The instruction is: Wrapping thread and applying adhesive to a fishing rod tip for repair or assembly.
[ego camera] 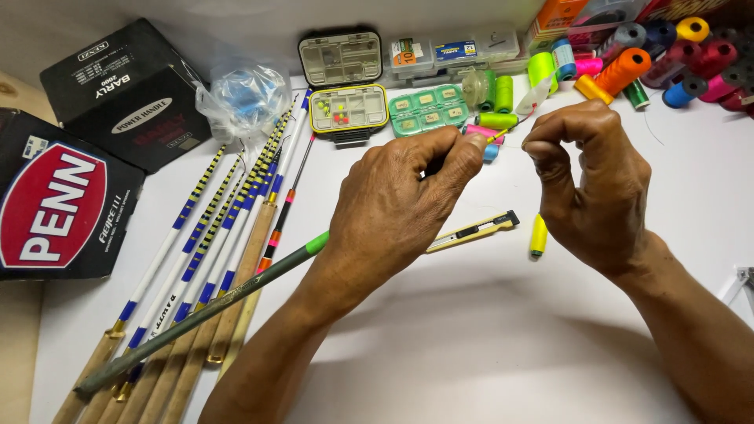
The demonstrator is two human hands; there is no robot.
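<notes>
Your left hand (pixel 393 208) is closed around a long dark green rod (pixel 196 314). You pinch its thin tip (pixel 496 138), red and yellow, between your thumb and fingers. The rod runs down to the left, over the other rods, with a bright green band (pixel 316 243) just beside your wrist. Your right hand (pixel 593 184) is curled near the tip, fingers bent toward the thumb. I cannot tell if it holds anything; a thread would be too thin to see.

Both hands hang above a white table (pixel 471 338). On the left lie two big black boxes (pixel 118 86), one with a red oval on it. Next to them a bunch of rods (pixel 204 243) lies side by side, with blue, yellow and white bands and tan handles. A clear plastic bag (pixel 243 98) sits at the top end of the rods.

Behind your hands sit a yellow-rimmed small-parts box (pixel 348 108), open, and a green clear box (pixel 428 108). Many thread spools (pixel 628 67) in orange, pink, blue, green and yellow are piled at the top right.

Under your hands lies a thin yellow and black cutter knife (pixel 475 231). Just beside your right hand lies a small yellow tube (pixel 538 235).
</notes>
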